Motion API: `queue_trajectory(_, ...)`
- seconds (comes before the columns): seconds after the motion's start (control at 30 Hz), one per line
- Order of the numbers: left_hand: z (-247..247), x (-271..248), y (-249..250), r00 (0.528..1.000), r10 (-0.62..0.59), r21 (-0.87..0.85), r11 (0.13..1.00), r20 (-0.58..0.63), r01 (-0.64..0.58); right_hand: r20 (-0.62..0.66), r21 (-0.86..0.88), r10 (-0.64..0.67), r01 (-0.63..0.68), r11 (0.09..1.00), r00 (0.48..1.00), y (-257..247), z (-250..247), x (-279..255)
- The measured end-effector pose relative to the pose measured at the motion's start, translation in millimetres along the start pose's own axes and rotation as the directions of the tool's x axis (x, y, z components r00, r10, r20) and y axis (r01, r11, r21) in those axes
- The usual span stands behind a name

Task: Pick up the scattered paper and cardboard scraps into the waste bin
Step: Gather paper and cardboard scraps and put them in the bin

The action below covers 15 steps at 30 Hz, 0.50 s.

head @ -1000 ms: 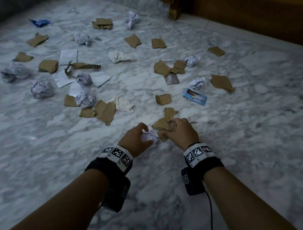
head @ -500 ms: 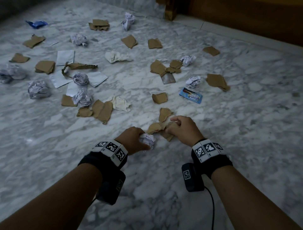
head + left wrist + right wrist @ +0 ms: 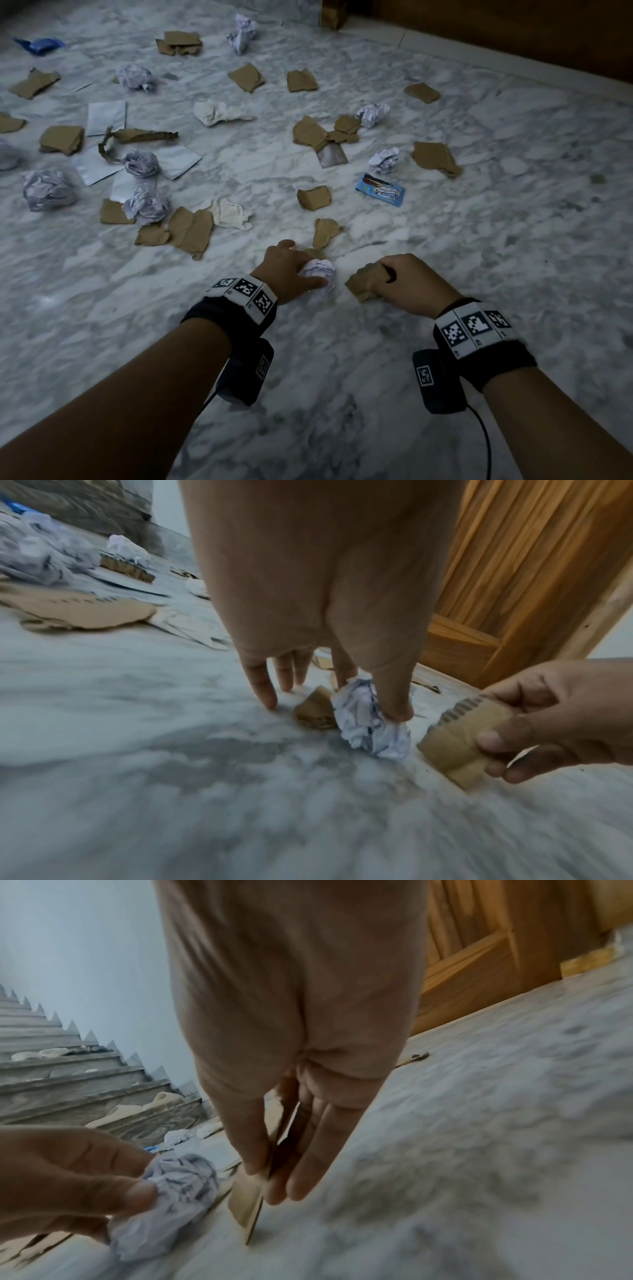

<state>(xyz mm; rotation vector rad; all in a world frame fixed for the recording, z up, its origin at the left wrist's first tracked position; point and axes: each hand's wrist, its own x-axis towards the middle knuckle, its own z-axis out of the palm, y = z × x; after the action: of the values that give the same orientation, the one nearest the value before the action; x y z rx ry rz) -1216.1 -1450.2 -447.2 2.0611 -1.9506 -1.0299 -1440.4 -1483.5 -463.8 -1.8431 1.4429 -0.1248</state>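
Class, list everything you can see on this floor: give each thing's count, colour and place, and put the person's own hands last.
Cardboard scraps: many, brown, scattered over the floor.
Crumpled paper balls: several, white-lilac, mostly left and centre.
Flat paper sheets: a few, white, left.
Crumpled tissues: two, cream, centre.
Snack wrapper: one, light blue, right of centre.
Blue wrapper: one, far left.
Marble floor: grey-white.
Wooden door: brown, behind.
Waste bin: not in view.
Left hand: pinches a paper ball.
Right hand: holds a cardboard piece.

Crumpled white paper point(image 3: 320, 270), corrugated brown cardboard point(image 3: 363, 282), polished veined marble floor point(image 3: 513, 240).
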Motion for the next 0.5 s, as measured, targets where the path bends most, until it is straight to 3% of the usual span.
queue_trajectory(0.17, 4.9, 8.3, 2.0, 0.998, 0.057, -0.060, 0.996, -0.042, -0.059, -0.016, 0.144, -0.003, 0.005, 0.990, 1.000, -1.5, -4.0, 3.4)
queue_trajectory(0.3, 7.4, 7.9, 3.4, 0.996, 0.020, -0.127, 0.991, -0.082, -0.030, -0.046, 0.186, 0.002, 0.006, 0.983, 0.999, -5.8, -6.8, 18.5)
queue_trajectory(0.5, -6.8, 7.0, -15.5, 0.983, -0.102, -0.436, 0.899, -0.154, 0.025, -0.140, 0.329, -0.050, 0.094, 0.940, 0.989, -29.3, -9.4, 57.2)
